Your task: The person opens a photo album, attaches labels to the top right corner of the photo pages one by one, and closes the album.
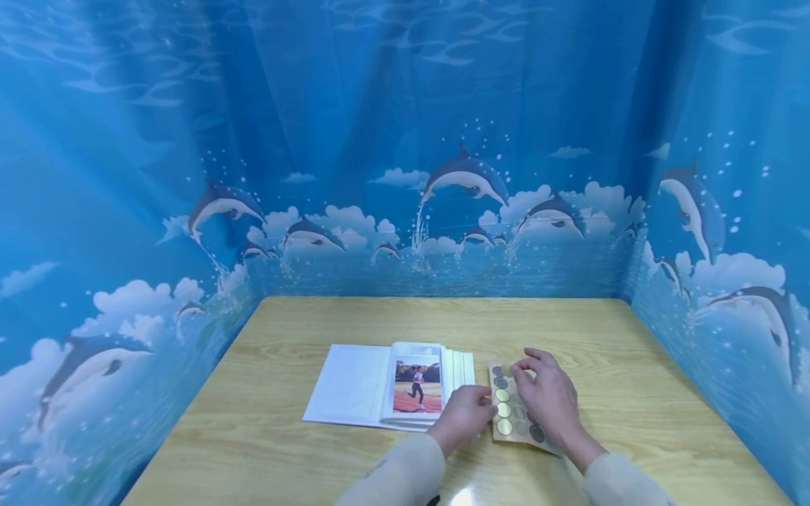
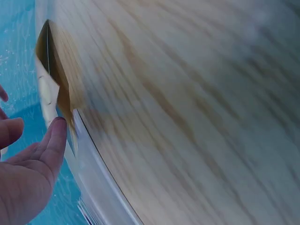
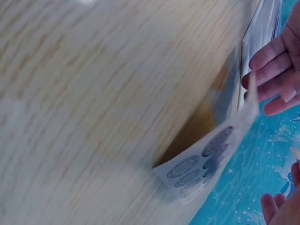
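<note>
A sheet of round gold and dark stickers (image 1: 500, 434) lies right of a photo album (image 1: 414, 416), its near edge bowed up from the table in both wrist views. My left hand (image 1: 467, 414) is at the sheet's left edge. In the left wrist view its fingers (image 2: 57, 136) are nearly straight, with the thumb apart from them. My right hand (image 1: 549, 397) is over the sheet's right side, thumb and forefinger close together near the far end. Whether a sticker is between those fingertips cannot be made out. The right wrist view catches only part of this hand (image 3: 281, 211).
The album lies open, its white cover (image 1: 351, 383) folded out to the left. A photo of a runner (image 1: 418, 385) shows on its page. Beneath is a wooden table (image 1: 266, 457). Blue dolphin-print curtains (image 1: 354, 140) stand along the back and both sides.
</note>
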`<state>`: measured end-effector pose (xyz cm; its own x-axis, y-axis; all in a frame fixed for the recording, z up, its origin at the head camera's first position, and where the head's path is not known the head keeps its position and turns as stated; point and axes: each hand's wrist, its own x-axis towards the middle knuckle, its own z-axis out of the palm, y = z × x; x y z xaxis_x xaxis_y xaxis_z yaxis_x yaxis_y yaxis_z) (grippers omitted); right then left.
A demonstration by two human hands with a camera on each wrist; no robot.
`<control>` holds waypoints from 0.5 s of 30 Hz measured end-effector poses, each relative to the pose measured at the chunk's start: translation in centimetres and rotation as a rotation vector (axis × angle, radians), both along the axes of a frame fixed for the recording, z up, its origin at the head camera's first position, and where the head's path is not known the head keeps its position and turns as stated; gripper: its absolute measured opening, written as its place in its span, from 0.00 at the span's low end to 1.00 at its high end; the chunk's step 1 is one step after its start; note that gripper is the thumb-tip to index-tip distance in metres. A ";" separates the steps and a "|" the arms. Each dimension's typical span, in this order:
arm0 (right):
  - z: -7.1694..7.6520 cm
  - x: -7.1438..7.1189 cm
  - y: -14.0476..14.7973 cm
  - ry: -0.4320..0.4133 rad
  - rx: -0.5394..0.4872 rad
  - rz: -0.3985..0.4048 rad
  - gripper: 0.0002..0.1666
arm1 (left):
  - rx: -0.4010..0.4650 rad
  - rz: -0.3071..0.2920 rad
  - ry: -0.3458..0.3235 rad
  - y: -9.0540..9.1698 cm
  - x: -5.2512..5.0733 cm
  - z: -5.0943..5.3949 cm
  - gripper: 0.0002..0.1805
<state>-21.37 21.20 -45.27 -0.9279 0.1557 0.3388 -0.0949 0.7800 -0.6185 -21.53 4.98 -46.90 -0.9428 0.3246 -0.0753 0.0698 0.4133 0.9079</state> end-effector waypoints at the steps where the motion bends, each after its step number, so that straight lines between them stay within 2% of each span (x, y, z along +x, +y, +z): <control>1: 0.0 0.0 0.0 -0.004 -0.002 0.000 0.13 | -0.046 -0.015 0.041 -0.2 0.0 0.0 0.22; 3: 0.0 -0.1 0.0 -0.015 -0.006 -0.002 0.14 | -0.082 -0.039 0.098 -0.7 -0.1 -0.1 0.21; 7: 0.0 -0.2 -0.1 -0.024 -0.011 0.008 0.15 | -0.103 -0.054 0.183 -1.9 -0.3 -0.3 0.20; 15: -0.5 -0.7 -0.4 -0.042 -0.008 0.012 0.15 | -0.264 -0.029 0.421 -5.1 -1.6 -0.5 0.19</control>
